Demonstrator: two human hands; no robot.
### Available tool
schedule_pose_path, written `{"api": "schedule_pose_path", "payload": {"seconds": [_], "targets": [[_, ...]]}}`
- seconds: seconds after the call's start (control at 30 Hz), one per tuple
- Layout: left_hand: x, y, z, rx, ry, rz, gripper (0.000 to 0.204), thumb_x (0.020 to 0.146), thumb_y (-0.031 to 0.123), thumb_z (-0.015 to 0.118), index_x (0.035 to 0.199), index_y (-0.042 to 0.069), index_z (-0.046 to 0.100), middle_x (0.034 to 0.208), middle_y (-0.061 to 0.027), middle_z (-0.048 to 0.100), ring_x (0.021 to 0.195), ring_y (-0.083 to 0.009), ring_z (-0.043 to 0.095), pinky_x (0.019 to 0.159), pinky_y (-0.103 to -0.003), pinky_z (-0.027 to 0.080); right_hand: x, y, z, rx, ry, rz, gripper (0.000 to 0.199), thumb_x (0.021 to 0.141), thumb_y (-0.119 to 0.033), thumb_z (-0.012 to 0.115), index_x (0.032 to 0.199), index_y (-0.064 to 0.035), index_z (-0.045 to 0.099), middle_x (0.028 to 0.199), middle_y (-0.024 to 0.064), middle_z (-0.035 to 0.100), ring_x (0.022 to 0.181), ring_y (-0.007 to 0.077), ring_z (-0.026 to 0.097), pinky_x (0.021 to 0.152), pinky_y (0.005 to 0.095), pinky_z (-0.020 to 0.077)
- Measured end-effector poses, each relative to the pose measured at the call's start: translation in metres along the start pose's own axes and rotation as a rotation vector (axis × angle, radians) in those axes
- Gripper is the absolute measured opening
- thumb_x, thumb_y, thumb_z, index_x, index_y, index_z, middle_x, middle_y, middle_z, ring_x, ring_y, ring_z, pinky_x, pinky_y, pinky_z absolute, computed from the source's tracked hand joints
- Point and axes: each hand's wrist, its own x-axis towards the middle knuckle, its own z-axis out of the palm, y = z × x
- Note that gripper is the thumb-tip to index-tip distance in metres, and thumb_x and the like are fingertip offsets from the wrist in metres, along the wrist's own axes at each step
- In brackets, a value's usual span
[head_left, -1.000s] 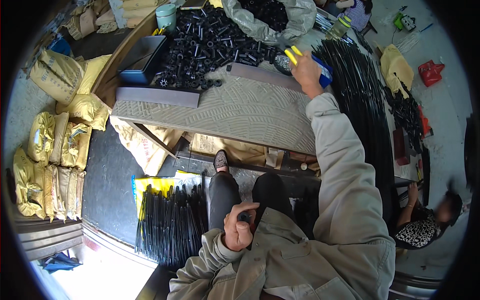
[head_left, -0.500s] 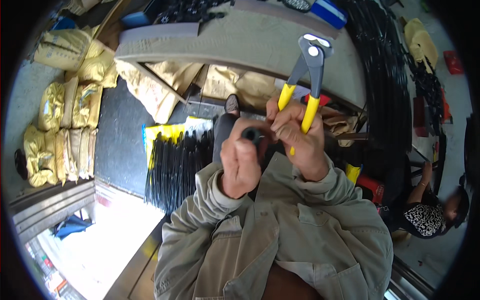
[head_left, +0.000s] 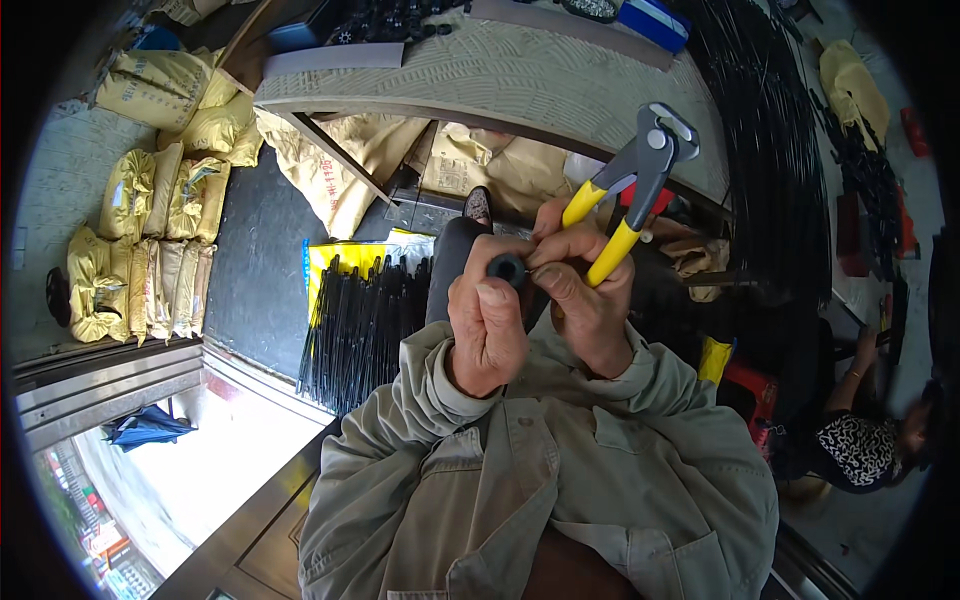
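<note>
My left hand grips a small black round part in front of my chest, thumb and fingers closed around it. My right hand touches the same part with its fingertips while it holds yellow-handled pincers, whose grey jaws point up and to the right. Both hands meet above my knee. The rest of the black part is hidden in my left fist.
A woven-topped bench runs across the top with black parts piled at its far edge. A bundle of black rods lies on a yellow sheet at my left. Yellow sacks stack at far left. Long black rods lean right; another person sits at lower right.
One second ago my right hand reached to the bench for the pincers. It has since brought them back to my left hand, and both hands now work the black part together.
</note>
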Motion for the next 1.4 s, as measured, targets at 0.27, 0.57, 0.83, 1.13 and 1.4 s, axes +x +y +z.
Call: {"api": "schedule_pose_path", "payload": {"seconds": [0.27,0.57,0.83,1.13,1.4], "targets": [[0.001,0.004,0.002,-0.021,-0.068,-0.060,0.053,0.092,0.048,0.028,0.096,0.000,0.050,0.059,0.0002,0.043,0.053,-0.0054,0.038,0.047,-0.021,0.028,0.001,0.001,-0.006,-0.009,0.037,-0.064,0.015,0.077,-0.014,0.064,0.080,0.0000,0.058,0.095,0.0100,0.048,0.086,0.0149,0.044,0.080,0.0277,0.0343],[0.005,0.004,0.005,-0.005,-0.052,-0.049,0.052,0.092,0.047,0.028,0.095,0.000,0.050,0.059,0.0001,0.043,0.053,-0.0055,0.038,0.048,-0.021,0.028,0.002,0.010,-0.010,-0.046,0.028,-0.128,0.013,0.077,-0.011,0.064,0.080,0.0000,0.059,0.095,0.0113,0.049,0.086,0.0159,0.046,0.080,0.0275,0.0356],[0.007,0.000,0.002,-0.035,-0.074,-0.127,0.052,0.092,0.047,0.029,0.095,0.000,0.051,0.061,-0.0021,0.045,0.052,-0.0067,0.039,0.047,-0.022,0.029,0.009,0.010,-0.014,-0.198,0.096,-0.172,0.009,0.075,-0.005,0.064,0.082,0.0001,0.059,0.095,0.0120,0.051,0.082,0.0163,0.050,0.074,0.0262,0.0394],[0.007,-0.003,0.006,0.001,-0.028,-0.130,0.053,0.092,0.048,0.029,0.094,0.000,0.051,0.061,-0.0026,0.047,0.050,-0.0071,0.039,0.046,-0.022,0.030,0.025,-0.024,-0.020,-0.953,-0.055,-0.436,0.014,0.068,0.006,0.063,0.080,0.0012,0.060,0.088,0.0126,0.054,0.072,0.0194,0.055,0.064,0.0265,0.0421],[0.008,-0.007,0.001,-0.035,-0.074,-0.094,0.054,0.092,0.047,0.027,0.094,-0.001,0.051,0.062,-0.0034,0.047,0.051,-0.0073,0.040,0.048,-0.022,0.031,0.010,-0.010,-0.019,-0.160,-0.036,-0.060,0.016,0.071,0.003,0.062,0.086,-0.0003,0.058,0.095,0.0118,0.050,0.076,0.0147,0.049,0.067,0.0250,0.0402]]}}
